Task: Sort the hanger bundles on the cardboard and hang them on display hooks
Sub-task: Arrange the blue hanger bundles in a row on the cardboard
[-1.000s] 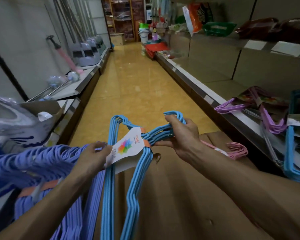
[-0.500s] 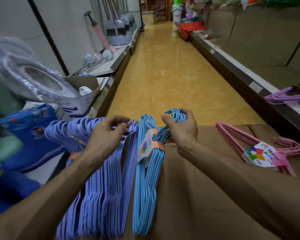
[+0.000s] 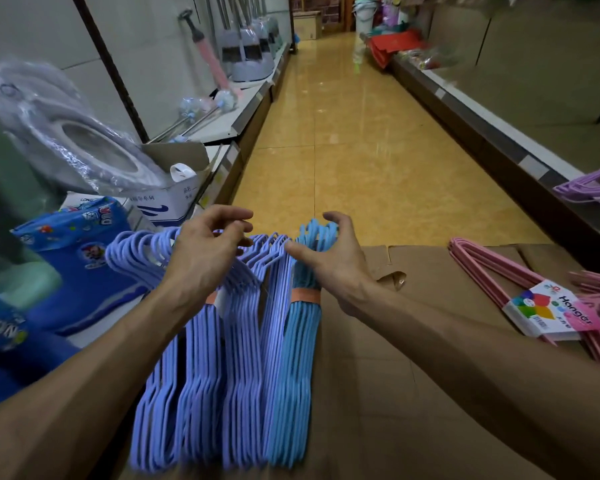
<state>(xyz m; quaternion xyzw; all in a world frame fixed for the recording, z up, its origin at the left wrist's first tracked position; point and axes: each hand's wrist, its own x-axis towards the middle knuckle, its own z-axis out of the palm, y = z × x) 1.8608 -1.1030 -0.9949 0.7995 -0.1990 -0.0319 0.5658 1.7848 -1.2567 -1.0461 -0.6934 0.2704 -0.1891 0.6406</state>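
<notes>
Here, a flattened sheet of cardboard (image 3: 413, 393) carries the bundles, its far edge ending where the yellow tiled aisle floor (image 3: 354, 161) begins. The lilac hanger bundles (image 3: 201, 386) lie side by side along the cardboard's left edge, and the light blue hanger bundle (image 3: 293, 382) lies touching their right flank, hooks pointing away down the aisle. The left hand (image 3: 201, 258) rests over the lilac hooks, its grip loosely curled; whether the fingertips pinch a hook cannot be told. The right hand (image 3: 329, 261) hovers at the blue hooks with thumb and fingers spread apart, holding nothing. A pink hanger bundle (image 3: 520, 289) with a "Hanger" label lies well apart near the cardboard's right edge. A purple hanger bundle (image 3: 589, 185) sits on the low right shelf (image 3: 482, 119). Blue printed bags (image 3: 80, 258) and a white box (image 3: 174, 199) crowd the left side. Between the two shelf runs the aisle lies open into the distance.
</notes>
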